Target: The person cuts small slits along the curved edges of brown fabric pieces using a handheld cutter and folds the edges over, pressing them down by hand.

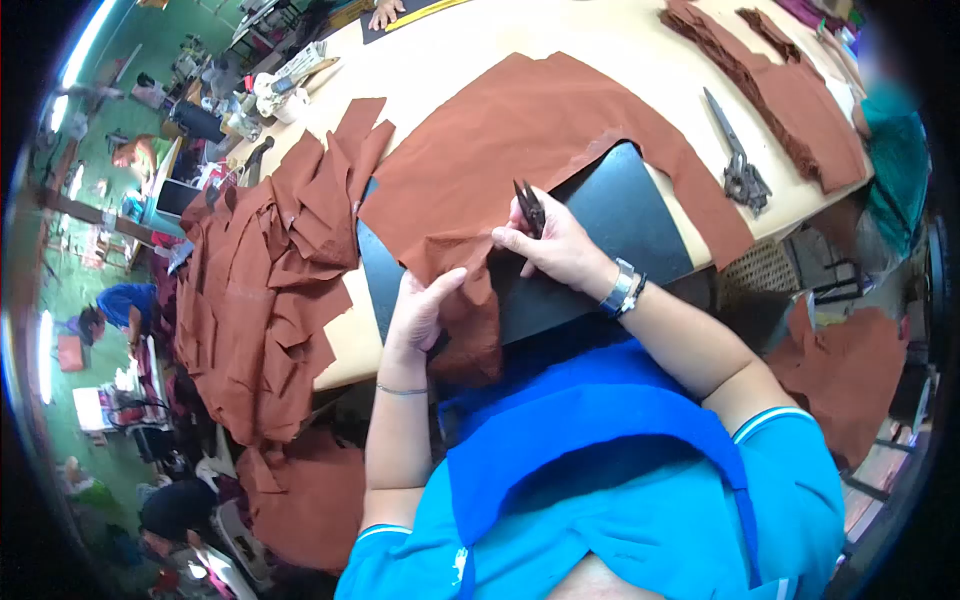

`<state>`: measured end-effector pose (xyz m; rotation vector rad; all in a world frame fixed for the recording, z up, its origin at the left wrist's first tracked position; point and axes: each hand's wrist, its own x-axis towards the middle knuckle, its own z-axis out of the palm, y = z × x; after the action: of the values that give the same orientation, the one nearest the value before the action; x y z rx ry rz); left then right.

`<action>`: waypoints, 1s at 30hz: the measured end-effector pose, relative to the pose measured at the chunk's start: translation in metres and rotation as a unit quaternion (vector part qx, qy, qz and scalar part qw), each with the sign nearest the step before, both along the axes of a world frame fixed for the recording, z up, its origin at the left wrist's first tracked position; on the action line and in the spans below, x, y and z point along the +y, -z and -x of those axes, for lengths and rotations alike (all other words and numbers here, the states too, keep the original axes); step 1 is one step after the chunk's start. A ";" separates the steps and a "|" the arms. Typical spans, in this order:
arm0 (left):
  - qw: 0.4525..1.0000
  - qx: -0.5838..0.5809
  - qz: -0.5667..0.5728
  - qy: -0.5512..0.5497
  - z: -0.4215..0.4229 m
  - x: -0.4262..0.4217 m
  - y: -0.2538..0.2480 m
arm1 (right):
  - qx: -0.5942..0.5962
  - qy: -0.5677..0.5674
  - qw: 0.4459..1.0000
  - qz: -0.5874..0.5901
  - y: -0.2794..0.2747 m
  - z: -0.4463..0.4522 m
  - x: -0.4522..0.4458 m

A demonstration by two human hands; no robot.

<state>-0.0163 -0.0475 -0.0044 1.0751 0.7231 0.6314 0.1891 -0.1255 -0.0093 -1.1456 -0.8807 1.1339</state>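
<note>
A large rust-brown fabric piece [500, 140] lies spread over a dark board [625, 215] on the table. Its near edge is gathered up and hangs down between my hands. My left hand [420, 305] is closed on this edge, thumb on top. My right hand [565, 245] grips a pair of dark thread snips [532, 210], points upward and blades apart. The thumb and a finger of that hand also meet at the fabric's edge. Part of the left fingers is hidden behind the cloth.
A heap of brown cut pieces [255, 300] hangs over the table's left edge. Large metal shears [735, 155] lie on the right, near more stacked brown pieces [800, 100]. Another person's hand [385, 12] rests at the far edge; a person in teal [895, 160] is at the right.
</note>
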 end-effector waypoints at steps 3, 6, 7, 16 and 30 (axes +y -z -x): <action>0.999 -0.027 0.010 -0.023 -0.001 -0.002 0.001 | 0.074 -0.113 0.989 0.055 -0.009 -0.010 -0.018; 0.998 -0.048 0.026 -0.044 0.002 -0.005 0.007 | 0.094 -0.167 0.970 0.150 -0.019 -0.008 -0.030; 0.997 -0.052 0.027 -0.047 0.003 -0.006 0.008 | 0.097 -0.173 0.965 0.171 -0.024 -0.006 -0.033; 0.998 -0.028 0.036 -0.046 0.004 -0.008 0.008 | 0.144 -0.227 0.938 0.220 -0.026 -0.015 -0.022; 0.997 -0.042 0.036 -0.048 0.005 -0.006 0.015 | 0.194 -0.246 0.924 0.217 -0.019 -0.018 -0.019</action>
<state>-0.0216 -0.0532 -0.0197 0.9457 0.7231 0.7230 0.2069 -0.1447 0.0100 -1.0107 -0.6302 1.9720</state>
